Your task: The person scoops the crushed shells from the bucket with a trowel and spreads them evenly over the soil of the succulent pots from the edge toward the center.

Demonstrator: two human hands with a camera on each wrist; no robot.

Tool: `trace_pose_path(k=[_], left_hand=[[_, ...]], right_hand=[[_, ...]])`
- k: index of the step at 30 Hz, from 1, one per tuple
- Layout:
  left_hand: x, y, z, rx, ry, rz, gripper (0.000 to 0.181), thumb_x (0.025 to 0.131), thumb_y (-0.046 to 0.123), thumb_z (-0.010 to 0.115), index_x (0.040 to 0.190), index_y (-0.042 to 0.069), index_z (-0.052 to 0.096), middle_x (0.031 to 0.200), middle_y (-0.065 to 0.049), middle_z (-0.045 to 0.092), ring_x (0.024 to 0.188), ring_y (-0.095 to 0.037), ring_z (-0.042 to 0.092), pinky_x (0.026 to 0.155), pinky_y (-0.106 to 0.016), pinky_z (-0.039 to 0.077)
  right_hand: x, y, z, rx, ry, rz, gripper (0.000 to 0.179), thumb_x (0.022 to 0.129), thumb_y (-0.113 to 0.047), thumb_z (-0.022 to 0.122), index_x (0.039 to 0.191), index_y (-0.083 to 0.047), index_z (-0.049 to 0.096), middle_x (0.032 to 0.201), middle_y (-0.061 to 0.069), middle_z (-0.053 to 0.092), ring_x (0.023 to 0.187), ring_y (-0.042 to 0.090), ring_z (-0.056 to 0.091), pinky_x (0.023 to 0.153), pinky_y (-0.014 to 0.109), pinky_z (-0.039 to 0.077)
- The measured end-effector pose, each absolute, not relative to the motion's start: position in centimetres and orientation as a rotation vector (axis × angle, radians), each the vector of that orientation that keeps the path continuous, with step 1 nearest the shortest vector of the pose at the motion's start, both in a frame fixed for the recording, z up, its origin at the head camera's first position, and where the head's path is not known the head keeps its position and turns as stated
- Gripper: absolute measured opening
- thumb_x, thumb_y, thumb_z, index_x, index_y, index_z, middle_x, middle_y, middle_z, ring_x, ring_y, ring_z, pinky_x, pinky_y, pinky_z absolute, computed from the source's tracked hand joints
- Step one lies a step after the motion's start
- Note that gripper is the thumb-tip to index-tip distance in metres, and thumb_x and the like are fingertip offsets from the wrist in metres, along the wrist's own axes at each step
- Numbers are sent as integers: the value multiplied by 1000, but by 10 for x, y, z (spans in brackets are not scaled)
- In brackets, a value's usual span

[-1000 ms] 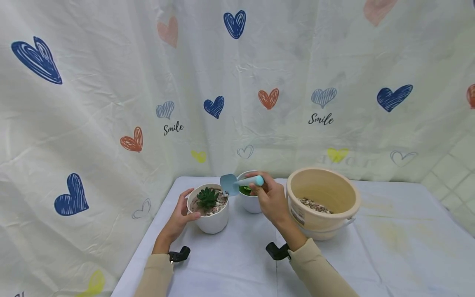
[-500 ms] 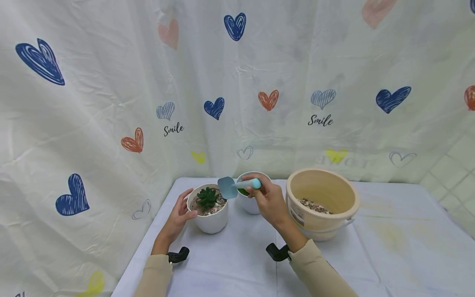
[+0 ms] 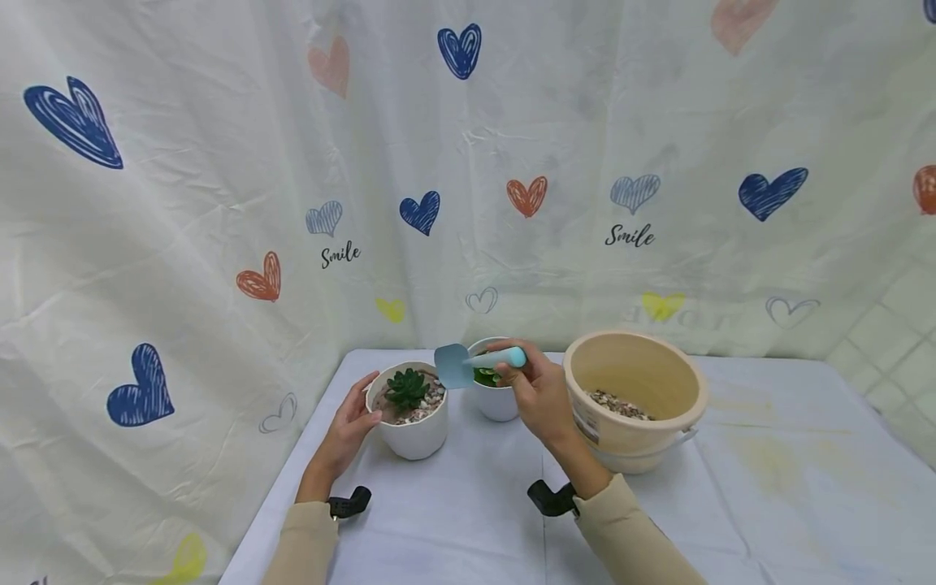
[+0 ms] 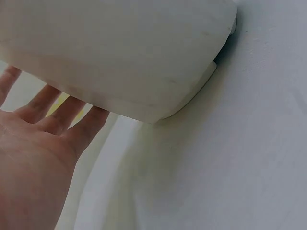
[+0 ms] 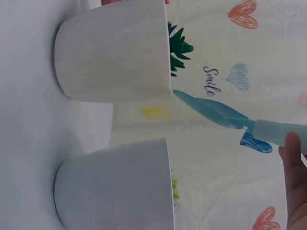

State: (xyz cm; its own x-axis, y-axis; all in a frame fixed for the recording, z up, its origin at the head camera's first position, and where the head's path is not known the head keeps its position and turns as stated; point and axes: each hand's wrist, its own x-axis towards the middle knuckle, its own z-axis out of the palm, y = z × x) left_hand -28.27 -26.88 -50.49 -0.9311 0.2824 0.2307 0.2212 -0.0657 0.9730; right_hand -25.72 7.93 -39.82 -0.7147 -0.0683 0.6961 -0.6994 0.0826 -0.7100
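A white flowerpot (image 3: 414, 439) with a dark green succulent (image 3: 406, 389) and pale pebbles stands at the left of the table. My left hand (image 3: 347, 432) holds its left side, thumb near the front of the rim. In the left wrist view the fingers (image 4: 88, 125) reach behind the pot wall. My right hand (image 3: 541, 396) grips the light blue handle of a small trowel (image 3: 455, 367). Its blade points left, right at the pot's right rim. From the right wrist view, the trowel (image 5: 211, 111) slopes down toward that rim.
A second white pot (image 3: 497, 405) with a green plant stands behind the trowel, partly hidden by my right hand. To the right is a beige bucket (image 3: 634, 455) with a handle and some gravel (image 3: 617, 404) inside. A curtain (image 3: 556, 268) printed with hearts hangs behind the table.
The trowel blade dips left over the pot's right rim, then draws back slightly right and up. My left hand keeps its place on the pot.
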Motion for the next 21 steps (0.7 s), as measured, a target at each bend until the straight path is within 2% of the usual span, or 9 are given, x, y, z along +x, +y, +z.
trace_pose_path(k=[3,5,8,11,14,18,21], left_hand=[[-283,-271,-506,570,2080,2220,67,102,2,49,161,10,18,153,-8,43,133,-5,50,105,-20,46],[-283,-271,-507,576,2063,2231,65,102,1,47,161,9,19,150,-6,45,131,-5,51,104,-21,46],[-283,-271,-506,580,2053,2232,64,102,2,44,162,9,20,157,-10,39,134,-3,49,105,-21,45],[-283,-269,-504,553,2060,2212,64,103,5,41,163,11,21,167,-13,25,140,0,42,109,-22,42],[-285,-267,-503,496,2061,2194,61,105,9,36,164,16,21,172,-8,15,149,-5,31,119,-34,31],[-287,-265,-502,456,2027,2194,59,106,16,30,165,21,21,174,1,11,159,-19,10,125,-55,10],[-289,-263,-502,457,1991,2207,59,107,17,25,165,22,20,174,1,9,160,-23,4,125,-59,3]], right_hand=[[-257,84,-398,736,-1847,1726,26,97,-1,65,123,0,66,117,19,72,83,4,70,69,32,61],[-257,87,-397,739,-1825,1745,26,97,0,64,123,1,65,117,21,71,84,5,70,69,31,61],[-256,92,-396,737,-1806,1755,27,97,2,63,124,3,64,117,23,70,83,5,70,70,30,61],[-254,99,-394,716,-1800,1765,26,97,2,62,124,3,64,117,24,69,81,5,70,71,28,61],[-252,108,-391,682,-1793,1794,26,98,3,60,124,3,63,120,25,68,86,7,69,72,29,61],[-247,124,-385,615,-1785,1836,26,100,-2,59,126,3,63,122,21,68,96,10,68,73,26,61],[-243,139,-380,561,-1774,1862,27,101,-4,59,127,4,61,122,13,70,94,10,66,74,25,61]])
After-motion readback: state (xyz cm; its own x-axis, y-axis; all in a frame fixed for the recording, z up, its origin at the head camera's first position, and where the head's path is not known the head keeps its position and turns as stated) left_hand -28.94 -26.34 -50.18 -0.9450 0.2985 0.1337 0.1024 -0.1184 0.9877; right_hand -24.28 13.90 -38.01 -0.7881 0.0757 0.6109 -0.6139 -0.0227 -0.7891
